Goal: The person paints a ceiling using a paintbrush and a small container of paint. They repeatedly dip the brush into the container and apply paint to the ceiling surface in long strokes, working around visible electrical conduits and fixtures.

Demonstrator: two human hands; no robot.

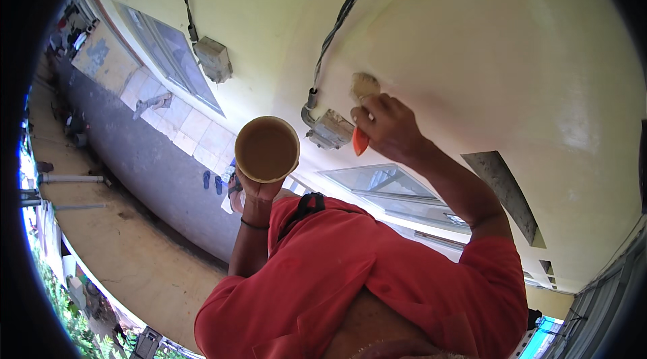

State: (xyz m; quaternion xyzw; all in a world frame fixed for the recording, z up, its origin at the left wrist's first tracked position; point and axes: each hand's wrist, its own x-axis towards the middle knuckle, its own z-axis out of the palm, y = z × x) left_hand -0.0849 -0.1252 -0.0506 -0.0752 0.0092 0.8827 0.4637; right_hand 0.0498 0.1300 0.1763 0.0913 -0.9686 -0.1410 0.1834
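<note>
My left hand (260, 188) holds a round, cream-rimmed tub (267, 128) from below and behind, its mouth facing up. A smooth tan-brown liquid that looks like paint fills the inside of the tub. The fingers under it are mostly hidden. To the right and farther out, my right hand (392, 127) is closed on a paintbrush with an orange handle (361, 142). The brush's pale bristles (364, 85) lie against the cream wall (465, 69). A grey electrical box (331, 130) sits on the wall just left of the right hand.
Twisted black cables (350, 2) run down to that box. A second box (213, 60) with its own cable is farther left. Windows (397, 180) and a dark slanted opening (504, 190) break the wall. Below lie tiles (178, 123), a grey floor (135, 137) and flip-flops (211, 182).
</note>
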